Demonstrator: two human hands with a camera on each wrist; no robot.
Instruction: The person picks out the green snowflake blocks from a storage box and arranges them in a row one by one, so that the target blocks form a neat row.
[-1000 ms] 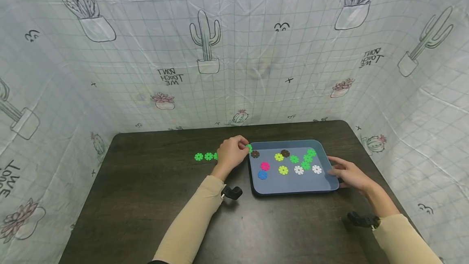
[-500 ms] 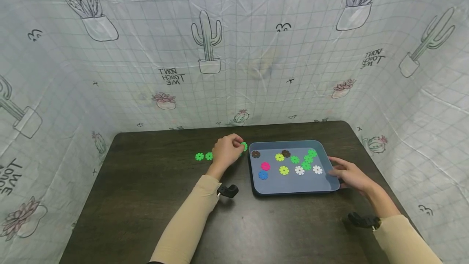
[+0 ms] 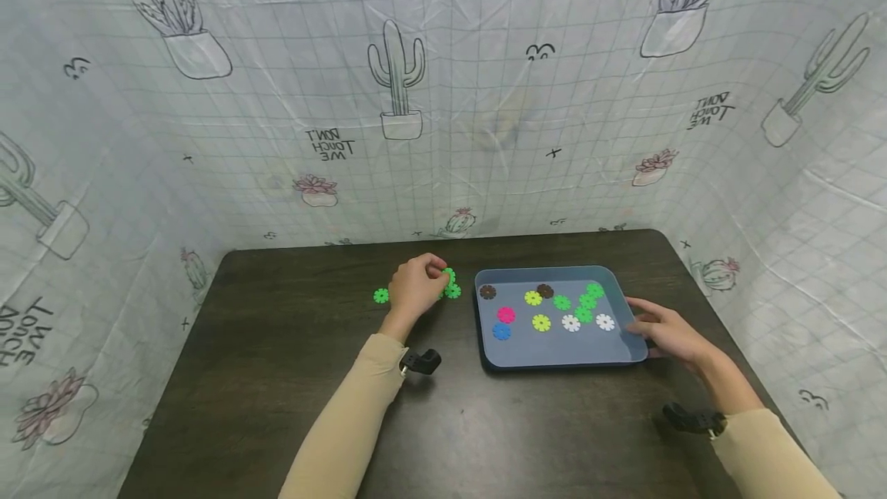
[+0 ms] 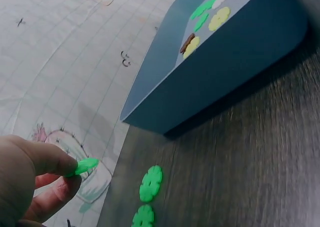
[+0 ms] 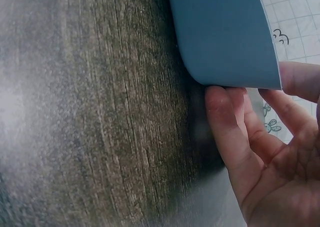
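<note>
Pinching a green disc (image 4: 87, 166) in left hand (image 3: 416, 286), left of blue tray (image 3: 561, 349), right hand (image 3: 668, 332) gripping its side

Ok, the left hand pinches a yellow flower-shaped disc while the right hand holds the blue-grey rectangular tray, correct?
Wrong colour: the left wrist view shows the left hand pinching a green flower-shaped disc. The right hand does hold the tray.
</note>
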